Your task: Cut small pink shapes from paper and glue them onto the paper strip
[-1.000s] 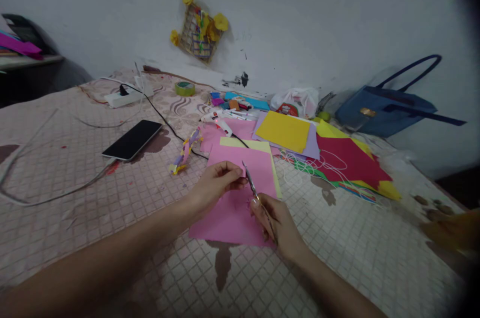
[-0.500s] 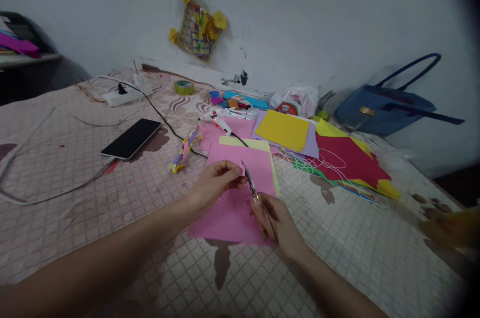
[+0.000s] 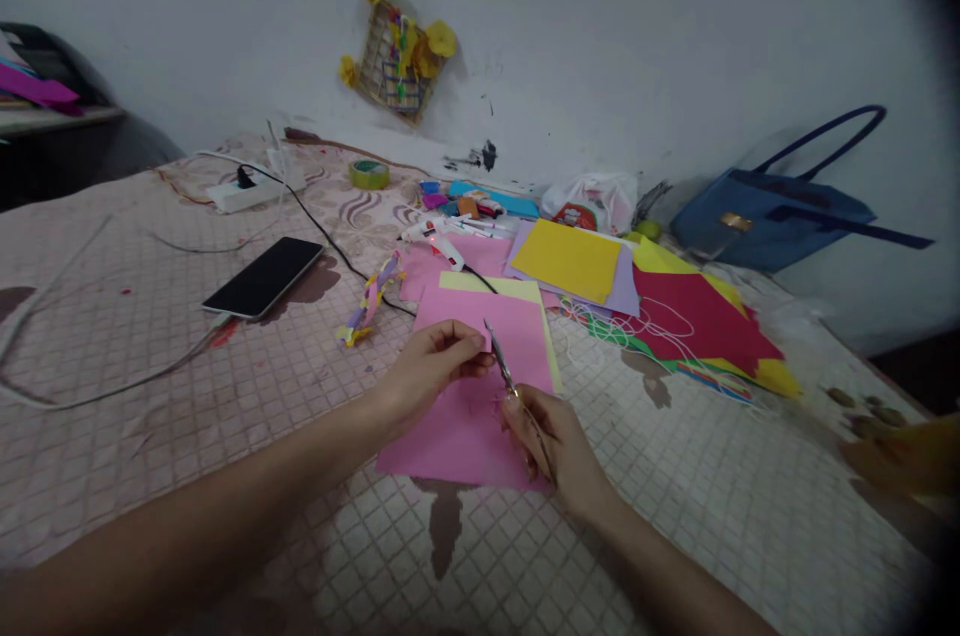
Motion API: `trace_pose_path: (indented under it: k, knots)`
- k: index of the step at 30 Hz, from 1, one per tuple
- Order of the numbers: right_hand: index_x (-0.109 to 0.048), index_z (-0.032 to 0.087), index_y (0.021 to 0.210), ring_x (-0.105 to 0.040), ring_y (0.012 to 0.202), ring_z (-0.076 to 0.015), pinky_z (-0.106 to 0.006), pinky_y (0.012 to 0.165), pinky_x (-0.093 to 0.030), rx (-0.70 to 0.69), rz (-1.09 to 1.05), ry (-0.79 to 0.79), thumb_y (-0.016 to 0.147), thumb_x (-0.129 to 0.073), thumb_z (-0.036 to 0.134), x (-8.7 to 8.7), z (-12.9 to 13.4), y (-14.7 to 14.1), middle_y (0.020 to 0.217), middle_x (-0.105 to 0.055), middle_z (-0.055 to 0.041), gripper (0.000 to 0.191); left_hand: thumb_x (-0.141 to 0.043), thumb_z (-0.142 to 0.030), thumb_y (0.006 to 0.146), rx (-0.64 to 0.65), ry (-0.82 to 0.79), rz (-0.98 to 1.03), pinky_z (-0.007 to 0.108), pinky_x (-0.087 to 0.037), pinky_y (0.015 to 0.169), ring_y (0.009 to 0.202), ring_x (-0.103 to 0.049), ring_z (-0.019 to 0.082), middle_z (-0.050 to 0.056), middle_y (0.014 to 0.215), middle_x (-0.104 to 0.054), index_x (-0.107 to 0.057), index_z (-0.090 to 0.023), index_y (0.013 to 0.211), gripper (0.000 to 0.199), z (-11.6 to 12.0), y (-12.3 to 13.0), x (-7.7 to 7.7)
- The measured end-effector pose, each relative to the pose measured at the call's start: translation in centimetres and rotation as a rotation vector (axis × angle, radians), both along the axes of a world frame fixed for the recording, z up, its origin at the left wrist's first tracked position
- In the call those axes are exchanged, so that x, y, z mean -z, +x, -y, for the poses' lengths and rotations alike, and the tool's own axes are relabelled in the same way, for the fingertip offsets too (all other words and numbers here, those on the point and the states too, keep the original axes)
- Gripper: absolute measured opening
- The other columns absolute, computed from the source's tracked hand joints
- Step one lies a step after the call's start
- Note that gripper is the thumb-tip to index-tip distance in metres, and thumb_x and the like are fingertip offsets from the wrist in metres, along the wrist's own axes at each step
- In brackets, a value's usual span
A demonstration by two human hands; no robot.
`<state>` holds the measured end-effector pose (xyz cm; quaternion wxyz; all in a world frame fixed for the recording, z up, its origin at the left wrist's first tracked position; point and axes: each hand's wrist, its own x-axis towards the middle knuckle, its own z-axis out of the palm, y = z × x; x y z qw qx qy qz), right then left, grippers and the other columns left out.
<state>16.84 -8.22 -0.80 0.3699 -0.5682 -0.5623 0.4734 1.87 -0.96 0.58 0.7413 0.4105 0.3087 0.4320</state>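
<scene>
Two hands in play on our side right now, both busy. Our left hand [image 3: 439, 356] has a small pink piece [image 3: 487, 341] pinched between thumb and fingers, and our right hand [image 3: 551, 436] is wrapped around the handle end of some scissors [image 3: 499, 362], blades pointing up and away from us. The blades are right by the right edge of that little piece, but honestly we can't tell whether they're actually touching it or how far apart they are. All this sits above a big pink sheet [image 3: 442, 446] lying on the patterned tablecloth [image 3: 375, 536], with a pale yellow sheet [image 3: 487, 285] peeking out from under its far and right edges. Just past that we've got a white glue gun [image 3: 439, 244] with a small red light showing, and a purple-and-yellow craft strip [image 3: 371, 301] to the left of the pink sheet. Farther left there's a black-screened device [image 3: 264, 276] with a pale cable plugged in. Over on the right we have a yellow sheet [image 3: 568, 260] on top of a lilac sheet [image 3: 624, 288], then loose white string [image 3: 671, 336] tangled partly across a dark red sheet [image 3: 697, 311]. Our blue bag [image 3: 772, 216] is back by the wall.
</scene>
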Motion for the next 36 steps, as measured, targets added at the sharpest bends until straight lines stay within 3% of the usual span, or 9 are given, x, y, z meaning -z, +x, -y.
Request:
trace_pose_path:
  k: [11,20,26,29,32,36]
  knots:
    - [-0.047,0.017,0.067,-0.034,0.035,-0.0046,-0.016,0.033,-0.031,0.092,-0.132,0.042,0.078,-0.052,0.048,0.0,-0.5,0.0,0.048,-0.037,0.0079,0.033,-0.062,-0.022,0.073,0.044,0.027,-0.046,0.027,-0.044,0.072,0.071,-0.057,0.011,0.004,0.079,-0.061,-0.056,-0.012,0.072,0.012,0.2,-0.2,0.0]
    - [-0.052,0.017,0.069,-0.038,0.039,-0.0056,-0.019,0.040,-0.032,0.101,-0.286,0.094,0.075,-0.061,0.034,-0.2,-1.0,0.3,0.048,-0.043,0.0078,0.020,-0.060,-0.028,0.076,0.140,0.157,-0.192,0.026,-0.043,0.069,0.071,-0.054,0.011,0.001,0.076,-0.059,-0.056,-0.014,0.074,0.014,1.1,0.4,0.8]
    - [-0.047,0.018,0.061,-0.036,0.039,-0.0066,-0.020,0.040,-0.030,0.106,-0.406,0.041,0.077,-0.057,0.029,-0.2,-0.8,-0.1,0.043,-0.042,0.0069,0.023,-0.057,-0.028,0.077,0.146,0.311,-0.320,0.024,-0.041,0.066,0.067,-0.051,0.010,0.001,0.072,-0.057,-0.057,-0.013,0.074,0.015,1.2,0.5,1.0]
    - [-0.044,0.018,0.058,-0.035,0.038,-0.0062,-0.020,0.040,-0.028,0.064,-0.530,0.031,0.077,-0.056,0.025,-0.2,-1.0,0.1,0.043,-0.041,0.0070,0.023,-0.054,-0.025,0.079,0.138,0.393,-0.316,0.025,-0.042,0.068,0.073,-0.052,0.012,0.002,0.080,-0.057,-0.056,-0.015,0.087,0.013,1.1,0.3,0.7]
    - [-0.041,0.018,0.059,-0.031,0.035,-0.0052,-0.020,0.039,-0.024,-0.028,-0.694,-0.022,0.076,-0.055,0.023,-0.3,-1.3,0.3,0.042,-0.036,0.0085,0.023,-0.053,-0.017,0.079,0.149,0.578,-0.359,0.027,-0.043,0.074,0.083,-0.054,0.014,0.005,0.092,-0.057,-0.056,-0.017,0.096,0.017,1.1,0.1,-0.1]
    - [-0.042,0.018,0.060,-0.026,0.034,-0.0046,-0.019,0.036,-0.020,-0.130,-0.808,-0.148,0.074,-0.056,0.024,-0.2,-1.5,0.5,0.041,-0.031,0.0100,0.021,-0.053,-0.013,0.078,0.142,0.830,-0.431,0.028,-0.041,0.079,0.089,-0.053,0.016,0.006,0.091,-0.058,-0.061,-0.016,0.085,0.011,1.0,-0.2,-0.7]
